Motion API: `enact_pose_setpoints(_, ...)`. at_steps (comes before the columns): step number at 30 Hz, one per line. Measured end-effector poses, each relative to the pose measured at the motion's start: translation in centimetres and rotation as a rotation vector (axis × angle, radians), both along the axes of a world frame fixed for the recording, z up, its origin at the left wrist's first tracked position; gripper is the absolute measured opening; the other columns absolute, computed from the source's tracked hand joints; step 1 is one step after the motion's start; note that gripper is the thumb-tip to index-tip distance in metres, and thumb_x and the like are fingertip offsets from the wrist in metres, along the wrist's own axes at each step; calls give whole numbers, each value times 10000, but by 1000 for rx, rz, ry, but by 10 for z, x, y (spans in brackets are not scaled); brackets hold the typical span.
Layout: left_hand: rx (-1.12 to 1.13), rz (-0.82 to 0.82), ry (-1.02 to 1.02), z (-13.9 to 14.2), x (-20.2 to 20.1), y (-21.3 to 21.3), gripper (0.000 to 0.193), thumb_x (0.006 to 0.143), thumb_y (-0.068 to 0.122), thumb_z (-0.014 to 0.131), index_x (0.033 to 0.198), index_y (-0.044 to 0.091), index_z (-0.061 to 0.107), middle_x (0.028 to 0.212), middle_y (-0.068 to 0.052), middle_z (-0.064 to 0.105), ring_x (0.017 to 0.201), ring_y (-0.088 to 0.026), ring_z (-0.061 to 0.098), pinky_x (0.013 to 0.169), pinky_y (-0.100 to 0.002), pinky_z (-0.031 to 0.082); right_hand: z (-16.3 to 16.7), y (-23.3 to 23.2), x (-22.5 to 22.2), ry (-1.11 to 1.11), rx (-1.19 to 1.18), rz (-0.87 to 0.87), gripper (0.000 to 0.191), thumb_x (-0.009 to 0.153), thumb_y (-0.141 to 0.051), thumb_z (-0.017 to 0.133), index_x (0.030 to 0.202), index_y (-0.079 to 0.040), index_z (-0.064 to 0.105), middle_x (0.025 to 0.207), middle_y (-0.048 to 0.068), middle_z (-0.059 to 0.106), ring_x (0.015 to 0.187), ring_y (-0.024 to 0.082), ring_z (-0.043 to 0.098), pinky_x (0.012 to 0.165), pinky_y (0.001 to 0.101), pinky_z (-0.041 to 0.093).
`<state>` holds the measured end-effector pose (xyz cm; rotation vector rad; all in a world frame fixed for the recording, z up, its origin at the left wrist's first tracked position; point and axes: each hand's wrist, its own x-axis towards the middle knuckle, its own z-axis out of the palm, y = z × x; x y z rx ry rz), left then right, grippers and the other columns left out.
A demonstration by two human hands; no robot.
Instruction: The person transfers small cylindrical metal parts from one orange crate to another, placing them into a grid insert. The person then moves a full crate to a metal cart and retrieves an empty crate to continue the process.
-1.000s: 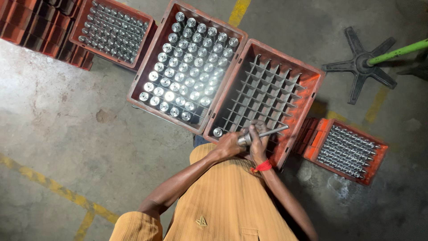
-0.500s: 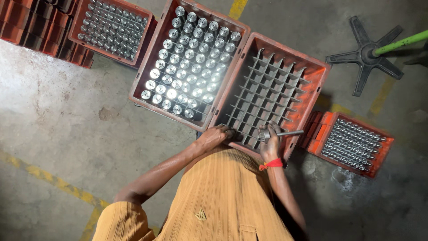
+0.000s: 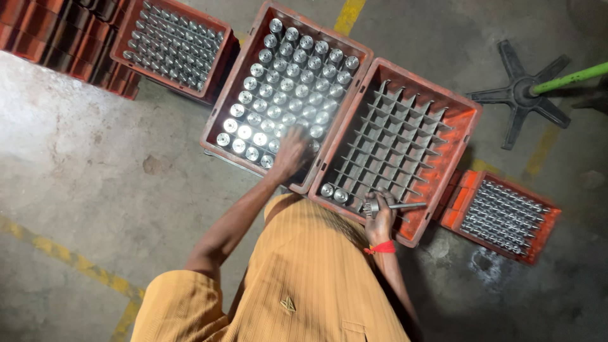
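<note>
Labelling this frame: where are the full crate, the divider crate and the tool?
full crate [image 3: 250,60], head view, left rim.
divider crate [image 3: 465,136], head view, right wall.
tool [image 3: 405,205], head view, its shaft.

Full crate [image 3: 253,82] left of, seemingly touching, gridded crate [image 3: 456,145]; two cylinders [image 3: 334,192] in its near-left cells.

Bare concrete floor [image 3: 88,164], grey, stained, with worn yellow painted lines [image 3: 69,263] crossing lower left and another strip at top centre. Two red crates side by side at centre: full crate [image 3: 228,111] packed with shiny metal cylinders, divider crate [image 3: 465,136] mostly empty cells. Smaller red crate [image 3: 500,218] of metal parts lower right. More red crates [image 3: 168,44] upper left. Black star-shaped base [image 3: 522,95] with green pole upper right.
</note>
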<state>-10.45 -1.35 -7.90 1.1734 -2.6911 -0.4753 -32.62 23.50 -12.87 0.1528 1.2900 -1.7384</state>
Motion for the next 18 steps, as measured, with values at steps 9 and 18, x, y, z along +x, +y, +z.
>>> enact_pose_setpoints(9,1101,208,1086,47,-6,17,392,794,395,833,994,90,691,1027,-114,760,971,-239,750,891,-387,647,11,8,1,44,110,78,164,1006,-29,523,1144,-75,600,937,64,663,897,197,683,774,346,543)
enact_pose_setpoints(18,656,156,309,14,-62,127,381,821,233,776,1156,61,715,980,-195,761,847,-376,737,766,-485,549,58,-56,2,122,-173,89,137,1030,-8,578,1165,-30,591,941,94,636,851,192,682,801,332,579)
